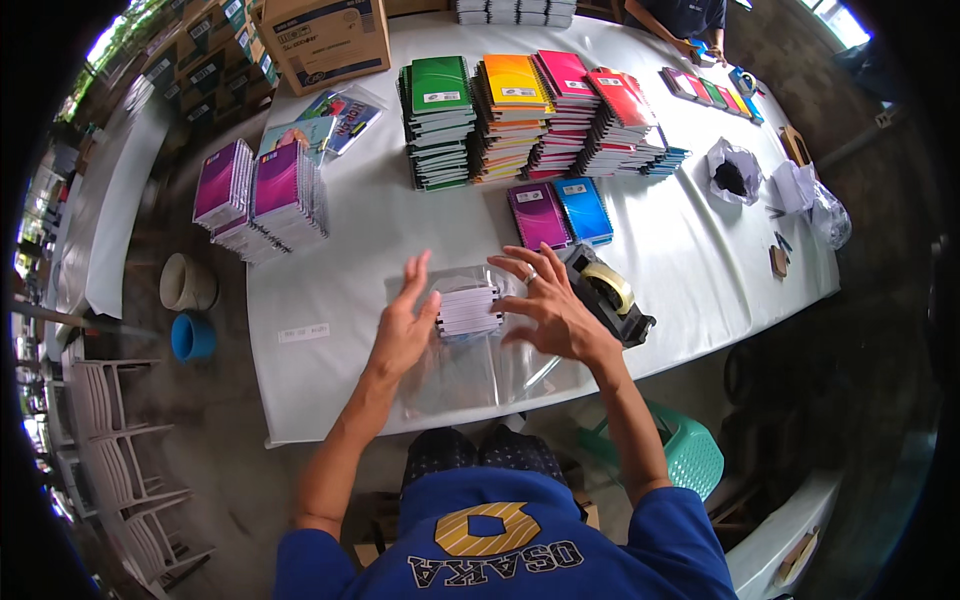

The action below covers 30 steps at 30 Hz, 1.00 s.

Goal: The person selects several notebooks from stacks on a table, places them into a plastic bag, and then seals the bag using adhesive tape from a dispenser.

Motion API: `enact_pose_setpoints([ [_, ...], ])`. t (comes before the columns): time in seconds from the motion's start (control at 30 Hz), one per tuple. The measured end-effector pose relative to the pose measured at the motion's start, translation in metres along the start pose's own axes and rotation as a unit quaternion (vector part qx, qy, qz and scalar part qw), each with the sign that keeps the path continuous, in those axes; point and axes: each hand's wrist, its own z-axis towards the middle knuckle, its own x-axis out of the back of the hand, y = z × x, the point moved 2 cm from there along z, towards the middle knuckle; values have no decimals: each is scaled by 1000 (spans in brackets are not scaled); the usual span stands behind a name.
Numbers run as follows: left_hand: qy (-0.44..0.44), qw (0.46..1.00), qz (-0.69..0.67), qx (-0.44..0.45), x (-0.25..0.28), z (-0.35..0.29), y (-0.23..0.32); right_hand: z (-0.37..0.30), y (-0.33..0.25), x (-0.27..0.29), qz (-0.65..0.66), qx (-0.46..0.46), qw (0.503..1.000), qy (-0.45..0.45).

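The top edge cuts off a co-worker (690, 14), apparently mid-torso

The left forearm (345, 440) slanted toward 1 o'clock, the right forearm (627, 410) toward 11, both bare. The left hand (402, 325) stood on the 9 o'clock side of the view's centre, fingers extended toward 12, thumb apart. The right hand (560, 310), on the 3 o'clock side, showed its back, fingers splayed and slightly bent toward 10, thumb toward 9.
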Motion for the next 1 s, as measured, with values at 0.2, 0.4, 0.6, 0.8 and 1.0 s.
enact_pose_setpoints([
  [0.2, 83, 988, 54, -115, 7, -42, -40, -8, -21, -26, -19, 24, 999, 23],
  [0.4, 13, 965, 209, -156, -4, -27, -50, -21, 12, -11, 230, -32, 961, 148],
  [0.6, -31, 945, 253, -206, -3, -13, -47, -38, 58, -67, 271, -84, 950, 133],
  [0.8, -24, 962, 200, -187, -6, -14, -54, -30, 55, -91, 312, -58, 941, 117],
  [1.0, -19, 951, 219, -217, -7, -13, -56, 1, 43, -53, 355, -37, 932, 63],
])
